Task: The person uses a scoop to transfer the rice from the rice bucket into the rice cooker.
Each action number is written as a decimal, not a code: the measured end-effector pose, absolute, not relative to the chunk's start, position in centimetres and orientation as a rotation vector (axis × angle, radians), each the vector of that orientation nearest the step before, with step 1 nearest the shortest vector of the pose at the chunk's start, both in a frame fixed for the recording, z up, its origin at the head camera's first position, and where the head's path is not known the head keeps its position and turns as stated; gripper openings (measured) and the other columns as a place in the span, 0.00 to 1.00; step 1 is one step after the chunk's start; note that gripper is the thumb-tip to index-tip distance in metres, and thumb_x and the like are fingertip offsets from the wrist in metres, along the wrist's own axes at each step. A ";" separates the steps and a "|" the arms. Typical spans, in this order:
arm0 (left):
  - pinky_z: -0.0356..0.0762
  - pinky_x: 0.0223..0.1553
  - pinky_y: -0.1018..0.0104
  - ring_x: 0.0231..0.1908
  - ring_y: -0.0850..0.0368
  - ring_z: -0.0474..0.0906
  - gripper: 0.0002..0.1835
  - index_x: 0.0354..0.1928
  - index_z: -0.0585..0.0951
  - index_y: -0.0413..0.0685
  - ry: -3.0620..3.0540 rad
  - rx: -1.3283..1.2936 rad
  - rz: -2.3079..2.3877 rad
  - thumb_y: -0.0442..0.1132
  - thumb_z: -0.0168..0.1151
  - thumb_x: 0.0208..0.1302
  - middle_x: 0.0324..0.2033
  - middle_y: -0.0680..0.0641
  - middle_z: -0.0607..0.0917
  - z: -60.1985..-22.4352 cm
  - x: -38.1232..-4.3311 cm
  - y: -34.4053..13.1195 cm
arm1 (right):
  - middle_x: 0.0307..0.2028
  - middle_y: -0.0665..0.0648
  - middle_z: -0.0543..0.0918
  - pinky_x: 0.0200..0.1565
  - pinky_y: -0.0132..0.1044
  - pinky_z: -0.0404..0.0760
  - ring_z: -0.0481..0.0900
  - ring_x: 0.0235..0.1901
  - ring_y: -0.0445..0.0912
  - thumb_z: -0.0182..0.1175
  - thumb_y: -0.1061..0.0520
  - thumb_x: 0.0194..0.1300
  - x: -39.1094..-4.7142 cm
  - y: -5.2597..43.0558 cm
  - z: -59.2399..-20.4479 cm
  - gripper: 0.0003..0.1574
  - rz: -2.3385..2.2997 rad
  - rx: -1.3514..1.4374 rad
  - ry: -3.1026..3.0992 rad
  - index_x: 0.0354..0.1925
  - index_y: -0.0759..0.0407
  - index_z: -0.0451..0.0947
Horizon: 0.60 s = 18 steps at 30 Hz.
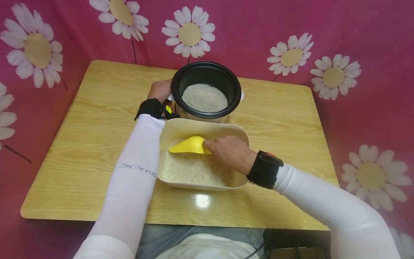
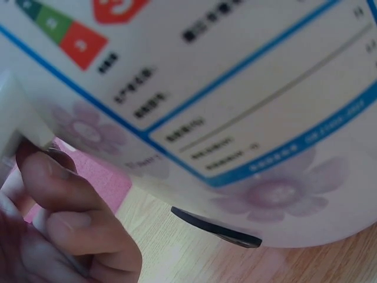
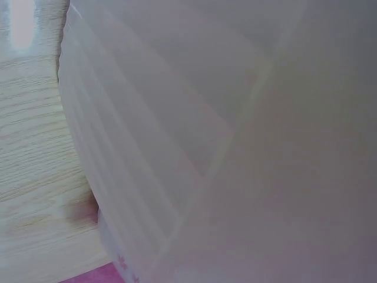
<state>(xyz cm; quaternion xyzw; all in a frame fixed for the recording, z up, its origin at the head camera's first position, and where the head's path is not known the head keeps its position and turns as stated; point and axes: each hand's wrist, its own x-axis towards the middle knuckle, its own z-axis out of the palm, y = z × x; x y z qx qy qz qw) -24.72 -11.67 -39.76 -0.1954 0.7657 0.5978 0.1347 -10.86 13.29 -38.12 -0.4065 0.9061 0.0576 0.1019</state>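
Note:
My right hand [image 1: 231, 154] grips a yellow scoop [image 1: 191, 145] inside a cream plastic bin [image 1: 223, 130] of rice [image 1: 194, 169]. The scoop lies tilted, its tip low at the grains on the left. Behind the bin stands a rice cooker [image 1: 206, 115] without a lid, its dark bowl partly filled with white rice [image 1: 205, 98]. On the cooker's left side, my left hand [image 1: 159, 90] holds a white handle [image 2: 23, 115], fingers curled beneath it in the left wrist view. Only the bin's pale outer wall [image 3: 147, 147] fills the right wrist view, so the right hand is hidden there.
Both vessels stand on a light wooden table [image 1: 284, 136] with rounded corners. A pink cloth with daisies [image 1: 252, 32] hangs around its back and sides. A label with blue lines [image 2: 235, 118] covers the cooker's side, above a small dark foot [image 2: 218, 229].

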 end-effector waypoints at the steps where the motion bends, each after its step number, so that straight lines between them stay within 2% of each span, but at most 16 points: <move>1: 0.77 0.29 0.71 0.37 0.56 0.75 0.24 0.54 0.84 0.53 2.210 -0.572 1.738 0.62 0.56 0.72 0.41 0.51 0.79 -39.7 -24.6 -11.7 | 0.22 0.51 0.74 0.21 0.35 0.68 0.70 0.19 0.45 0.60 0.64 0.72 -10.9 13.2 -38.2 0.07 0.157 -1.194 2.659 0.43 0.51 0.77; 5: 0.77 0.28 0.71 0.36 0.56 0.75 0.23 0.54 0.84 0.53 2.199 -0.572 1.753 0.60 0.56 0.72 0.40 0.51 0.79 -39.7 -24.5 -11.8 | 0.22 0.50 0.71 0.23 0.33 0.66 0.71 0.20 0.44 0.63 0.57 0.73 -11.2 13.1 -38.5 0.04 0.100 -1.179 2.578 0.43 0.51 0.78; 8: 0.77 0.28 0.71 0.35 0.57 0.75 0.22 0.53 0.84 0.52 2.201 -0.571 1.759 0.60 0.56 0.72 0.39 0.51 0.79 -39.9 -24.5 -11.8 | 0.23 0.49 0.72 0.26 0.32 0.67 0.73 0.22 0.44 0.66 0.51 0.71 -11.3 13.0 -38.6 0.09 0.055 -1.171 2.505 0.45 0.50 0.78; 12: 0.77 0.28 0.71 0.36 0.56 0.76 0.22 0.52 0.85 0.53 2.202 -0.580 1.762 0.60 0.58 0.71 0.39 0.51 0.80 -40.0 -24.5 -11.7 | 0.25 0.50 0.76 0.30 0.33 0.73 0.76 0.24 0.43 0.67 0.47 0.70 -11.3 13.0 -38.7 0.14 0.036 -1.171 2.441 0.49 0.50 0.78; 18: 0.77 0.29 0.71 0.39 0.55 0.75 0.24 0.56 0.84 0.55 2.178 -0.600 1.771 0.61 0.58 0.71 0.42 0.51 0.80 -39.9 -24.4 -11.6 | 0.27 0.51 0.78 0.31 0.32 0.77 0.77 0.24 0.43 0.65 0.42 0.71 -11.3 13.1 -38.8 0.19 0.046 -1.194 2.369 0.53 0.49 0.78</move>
